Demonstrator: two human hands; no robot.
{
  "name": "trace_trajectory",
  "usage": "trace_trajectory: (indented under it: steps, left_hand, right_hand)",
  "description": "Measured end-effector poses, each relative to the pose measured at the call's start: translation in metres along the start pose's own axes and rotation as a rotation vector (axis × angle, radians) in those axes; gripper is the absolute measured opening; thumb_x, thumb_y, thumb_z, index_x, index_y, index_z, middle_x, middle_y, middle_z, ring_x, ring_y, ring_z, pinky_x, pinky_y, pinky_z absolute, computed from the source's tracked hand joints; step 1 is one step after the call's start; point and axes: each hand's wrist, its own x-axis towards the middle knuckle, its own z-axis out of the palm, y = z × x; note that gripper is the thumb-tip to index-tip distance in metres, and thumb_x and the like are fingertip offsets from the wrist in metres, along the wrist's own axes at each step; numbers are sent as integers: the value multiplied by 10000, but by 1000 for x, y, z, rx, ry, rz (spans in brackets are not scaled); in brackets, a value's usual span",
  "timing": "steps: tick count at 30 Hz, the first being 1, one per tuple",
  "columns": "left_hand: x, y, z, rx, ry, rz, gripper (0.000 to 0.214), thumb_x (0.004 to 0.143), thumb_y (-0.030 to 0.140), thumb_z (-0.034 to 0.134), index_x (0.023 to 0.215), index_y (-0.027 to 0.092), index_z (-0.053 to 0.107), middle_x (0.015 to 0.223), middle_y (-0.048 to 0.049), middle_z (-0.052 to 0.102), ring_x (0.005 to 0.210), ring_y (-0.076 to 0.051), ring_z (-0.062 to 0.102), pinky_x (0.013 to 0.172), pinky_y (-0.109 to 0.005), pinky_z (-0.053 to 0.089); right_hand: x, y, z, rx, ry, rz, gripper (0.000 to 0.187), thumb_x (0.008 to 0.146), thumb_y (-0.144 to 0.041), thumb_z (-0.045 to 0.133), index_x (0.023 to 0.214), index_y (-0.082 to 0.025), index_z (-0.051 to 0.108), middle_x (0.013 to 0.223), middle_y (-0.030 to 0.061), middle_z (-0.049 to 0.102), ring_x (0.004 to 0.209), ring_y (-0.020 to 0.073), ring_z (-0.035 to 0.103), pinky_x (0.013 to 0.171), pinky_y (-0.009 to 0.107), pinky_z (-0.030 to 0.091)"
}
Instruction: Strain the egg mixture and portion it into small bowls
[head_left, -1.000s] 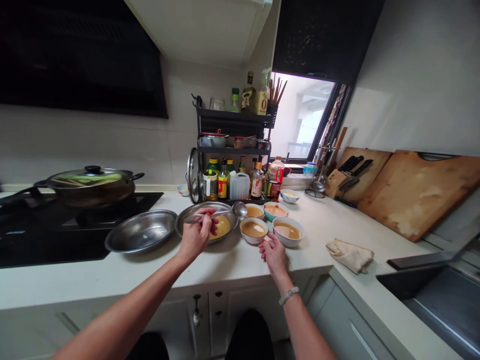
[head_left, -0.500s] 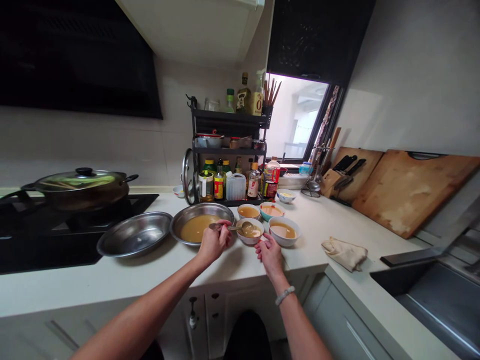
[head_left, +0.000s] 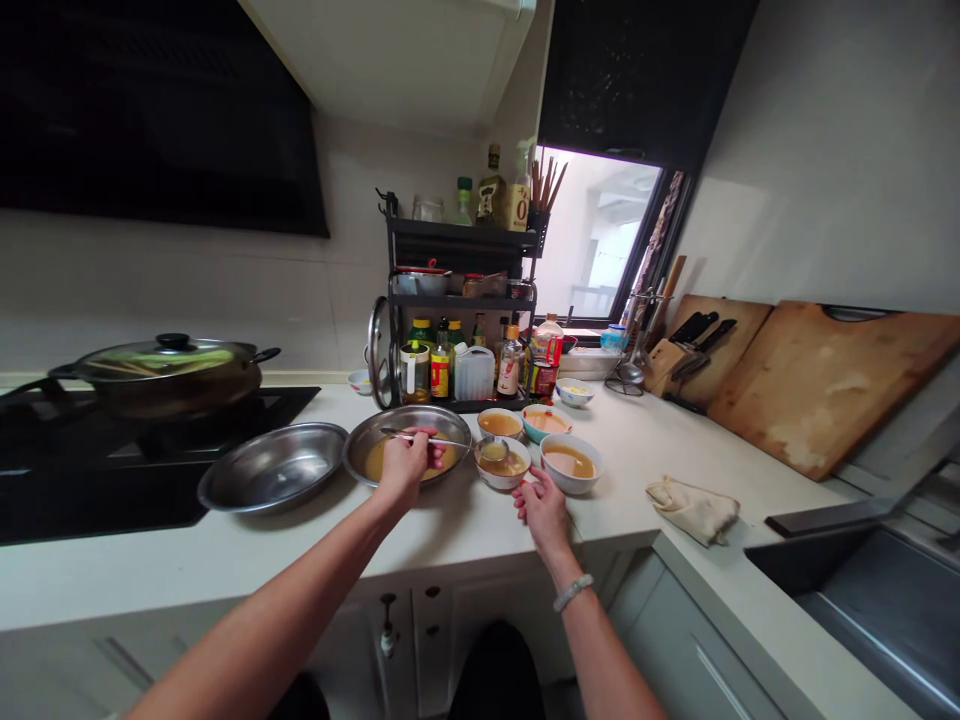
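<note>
Four bowls (head_left: 574,486) of amber liquid (head_left: 570,462) cluster on our white counter (head_left: 461,535), just right of a metal basin (head_left: 363,436) that also holds yellowish liquid. With our left hand (head_left: 406,466) we pinch a ladle (head_left: 451,442) by its handle, fingers pressed together, its cup of liquid above the front-left bowl (head_left: 501,482). Our right hand (head_left: 541,505) half-curls at that bowl's rim; whether its fingertips touch, we cannot tell.

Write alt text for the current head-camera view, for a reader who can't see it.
A person's left hand holds a ladle over a white bowl of brownish liquid, the right hand close beside it. A metal basin of liquid stands to the left, three more bowls close by. Behind is a rack of bottles.
</note>
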Motion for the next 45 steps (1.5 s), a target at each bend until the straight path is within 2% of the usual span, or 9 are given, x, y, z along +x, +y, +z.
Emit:
trace_trajectory:
  steps: [6, 11, 18, 23, 30, 34, 37, 42, 45]
  left_hand:
    - [8, 19, -15, -11, 57, 32, 142, 738, 98, 459, 737, 143, 593, 485, -19, 597, 427, -132, 562, 433, -223, 461]
    - [19, 32, -45, 61, 50, 193, 137, 729, 184, 499, 811, 123, 590, 550, -18, 624, 494, -140, 601, 467, -224, 481]
    - [14, 35, -75, 576, -40, 476, 284, 797, 313, 449, 953, 141, 613, 611, -9, 632, 476, -144, 604, 499, -256, 513]
    - [6, 33, -78, 846, -127, 597, 348, 832, 334, 393, 1028, 153, 616, 662, -19, 635, 524, -146, 621, 539, -240, 505]
    - [7, 39, -71, 1010, -106, 796, 342, 828, 333, 371, 930, 175, 657, 759, -76, 684, 715, -201, 650, 712, -286, 503]
    - [3, 49, -68, 962, -82, 656, 373, 837, 356, 368, 976, 173, 661, 689, -46, 668, 627, -182, 628, 629, -270, 496]
    - [3, 52, -65, 769, -111, 491, 419, 834, 393, 387, 1026, 125, 647, 612, -23, 635, 520, -160, 598, 540, -261, 488]
    - [3, 44, -48, 330, -170, 303, 398, 787, 389, 457, 967, 86, 641, 629, -41, 650, 534, -151, 606, 525, -269, 510]
    - [-1, 34, -34, 312, -225, 270, 392, 787, 378, 460, 964, 80, 643, 622, -46, 651, 528, -151, 605, 519, -271, 511]
  right_hand:
    - [-1, -2, 0, 3, -4, 8, 433, 674, -318, 583, 1067, -146, 524, 550, -36, 610, 429, 126, 531, 338, 199, 351]
    - [-2, -4, 0, 1, 1, 18, 427, 674, -296, 580, 1072, -150, 531, 554, -30, 622, 432, 133, 542, 344, 204, 352]
    - [-2, -3, -1, 17, -11, 10, 412, 678, -296, 586, 1064, -163, 532, 563, -37, 619, 440, 130, 557, 347, 195, 349]
    - [-3, -5, -1, 8, -8, 22, 432, 674, -299, 581, 1075, -148, 531, 562, -35, 620, 436, 124, 544, 343, 193, 343]
    - [-1, -3, 0, 23, -1, 20, 452, 653, -290, 581, 1074, -130, 537, 544, -35, 619, 429, 130, 548, 339, 196, 348]
    - [-1, -2, -1, 20, -2, 16, 443, 667, -293, 578, 1078, -136, 530, 551, -36, 620, 429, 126, 546, 338, 193, 351]
    - [-3, -3, -1, 17, -3, 10, 424, 682, -297, 576, 1075, -144, 534, 560, -32, 623, 427, 124, 550, 334, 189, 345]
    - [-3, -4, -1, 17, -2, -1, 411, 688, -300, 585, 1066, -147, 537, 563, -30, 622, 430, 123, 551, 338, 189, 359]
    - [-2, -2, 0, 24, -2, 0, 423, 679, -300, 586, 1070, -148, 530, 555, -38, 612, 427, 119, 543, 331, 184, 352]
